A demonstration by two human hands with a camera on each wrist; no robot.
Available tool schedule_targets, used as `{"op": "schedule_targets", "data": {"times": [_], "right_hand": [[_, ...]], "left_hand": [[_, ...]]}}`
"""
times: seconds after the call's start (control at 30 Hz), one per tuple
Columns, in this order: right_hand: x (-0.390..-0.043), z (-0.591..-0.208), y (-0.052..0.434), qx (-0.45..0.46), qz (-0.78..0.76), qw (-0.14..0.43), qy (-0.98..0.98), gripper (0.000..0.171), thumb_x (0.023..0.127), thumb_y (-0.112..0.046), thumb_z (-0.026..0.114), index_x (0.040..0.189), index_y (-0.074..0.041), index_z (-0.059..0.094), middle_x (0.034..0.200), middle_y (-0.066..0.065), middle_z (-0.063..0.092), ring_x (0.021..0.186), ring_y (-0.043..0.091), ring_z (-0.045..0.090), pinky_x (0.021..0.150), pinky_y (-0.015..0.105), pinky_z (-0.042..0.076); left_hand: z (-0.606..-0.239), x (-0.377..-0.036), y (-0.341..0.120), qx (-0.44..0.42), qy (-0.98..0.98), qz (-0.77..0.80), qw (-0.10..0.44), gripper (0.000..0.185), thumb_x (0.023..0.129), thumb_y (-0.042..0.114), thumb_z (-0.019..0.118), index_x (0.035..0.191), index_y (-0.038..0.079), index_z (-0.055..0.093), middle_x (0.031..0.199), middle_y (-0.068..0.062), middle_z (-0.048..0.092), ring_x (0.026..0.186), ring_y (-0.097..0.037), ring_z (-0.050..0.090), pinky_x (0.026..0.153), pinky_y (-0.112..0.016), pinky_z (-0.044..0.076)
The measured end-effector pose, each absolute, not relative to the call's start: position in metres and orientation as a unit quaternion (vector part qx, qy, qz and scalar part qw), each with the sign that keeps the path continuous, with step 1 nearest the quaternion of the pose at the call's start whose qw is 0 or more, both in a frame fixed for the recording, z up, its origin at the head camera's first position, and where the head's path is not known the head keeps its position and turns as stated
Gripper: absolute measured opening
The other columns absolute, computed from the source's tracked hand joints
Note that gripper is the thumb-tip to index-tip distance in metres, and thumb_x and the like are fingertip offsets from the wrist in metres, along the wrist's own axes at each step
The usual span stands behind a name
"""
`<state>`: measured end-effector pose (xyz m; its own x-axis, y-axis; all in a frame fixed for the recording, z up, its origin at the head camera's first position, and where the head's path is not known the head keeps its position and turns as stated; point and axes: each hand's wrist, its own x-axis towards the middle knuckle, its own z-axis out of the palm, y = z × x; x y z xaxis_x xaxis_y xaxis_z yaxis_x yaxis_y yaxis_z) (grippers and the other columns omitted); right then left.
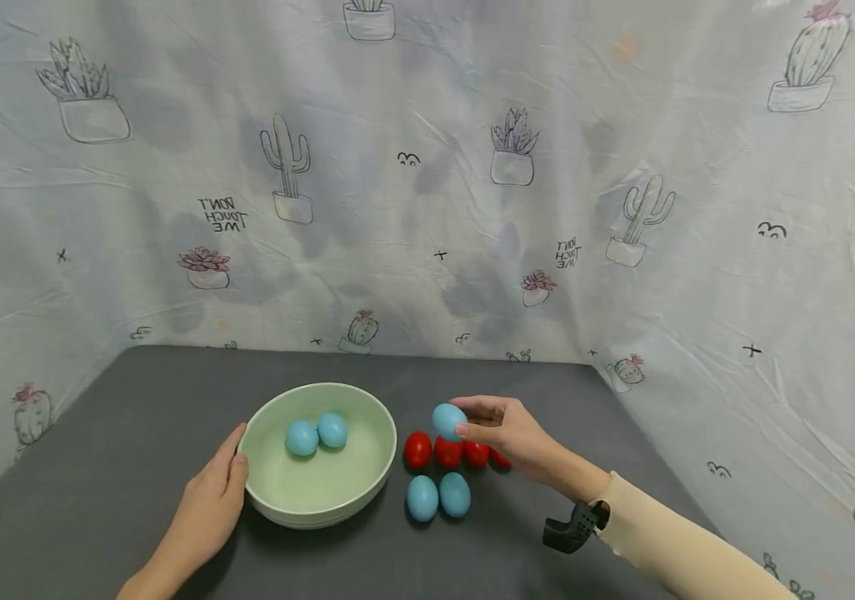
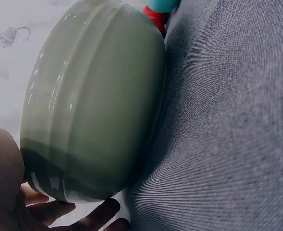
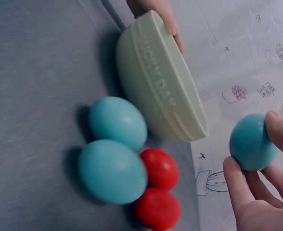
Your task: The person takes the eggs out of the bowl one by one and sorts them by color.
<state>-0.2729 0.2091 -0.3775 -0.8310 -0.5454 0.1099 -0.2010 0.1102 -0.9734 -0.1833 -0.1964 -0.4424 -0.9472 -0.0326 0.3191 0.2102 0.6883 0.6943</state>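
A pale green bowl (image 1: pixel 322 487) stands on the table with two blue eggs (image 1: pixel 302 437) inside. At its left side my left hand (image 1: pixel 210 500) grips the bowl, thumb by the rim and fingers against the outer wall. My right hand (image 1: pixel 506 433) pinches another blue egg (image 3: pixel 251 144) between thumb and fingers, raised above the red eggs (image 1: pixel 417 451) right of the bowl. Several red eggs lie there in a row, the rightmost partly hidden by the right hand. Two more blue eggs (image 1: pixel 422 498) lie side by side in front of that row.
The dark grey table (image 1: pixel 172 400) runs back to a whitish curtain (image 1: pixel 412 233) printed with cacti, which also hangs along both sides. A black band (image 1: pixel 576 527) sits on the right wrist. Raised lettering marks the bowl's outer wall.
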Motion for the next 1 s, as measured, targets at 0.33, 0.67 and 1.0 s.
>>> {"op": "schedule_targets", "data": {"times": [0.33, 0.67, 1.0], "right_hand": [[-0.262, -0.395, 0.254, -0.179, -0.667, 0.166, 0.704, 0.048, 0.095, -0.006, 0.066, 0.139, 0.005, 0.051, 0.130, 0.015, 0.060, 0.113, 0.026, 0.059, 0.101, 0.048, 0.044], [-0.261, -0.393, 0.271, -0.181, -0.666, 0.156, 0.707, 0.048, 0.096, -0.005, 0.065, 0.139, 0.008, 0.049, 0.131, 0.015, 0.059, 0.114, 0.024, 0.060, 0.097, 0.038, 0.048], [-0.255, -0.402, 0.272, -0.159, -0.642, 0.161, 0.732, 0.050, 0.094, -0.009, 0.069, 0.139, 0.005, 0.051, 0.130, 0.015, 0.060, 0.112, 0.023, 0.061, 0.100, 0.048, 0.044]], "left_hand": [[-0.438, -0.188, -0.197, -0.052, -0.908, -0.395, 0.130, 0.057, 0.110, 0.031, 0.025, 0.155, -0.003, 0.018, 0.151, -0.032, 0.028, 0.134, -0.053, 0.030, 0.100, -0.068, 0.031], [-0.440, -0.186, -0.197, -0.048, -0.908, -0.395, 0.130, 0.057, 0.110, 0.030, 0.025, 0.155, -0.003, 0.017, 0.151, -0.033, 0.028, 0.133, -0.053, 0.030, 0.100, -0.068, 0.031], [-0.440, -0.184, -0.196, -0.043, -0.910, -0.393, 0.129, 0.056, 0.110, 0.029, 0.025, 0.155, -0.004, 0.018, 0.151, -0.033, 0.028, 0.134, -0.053, 0.030, 0.101, -0.068, 0.030]]}}
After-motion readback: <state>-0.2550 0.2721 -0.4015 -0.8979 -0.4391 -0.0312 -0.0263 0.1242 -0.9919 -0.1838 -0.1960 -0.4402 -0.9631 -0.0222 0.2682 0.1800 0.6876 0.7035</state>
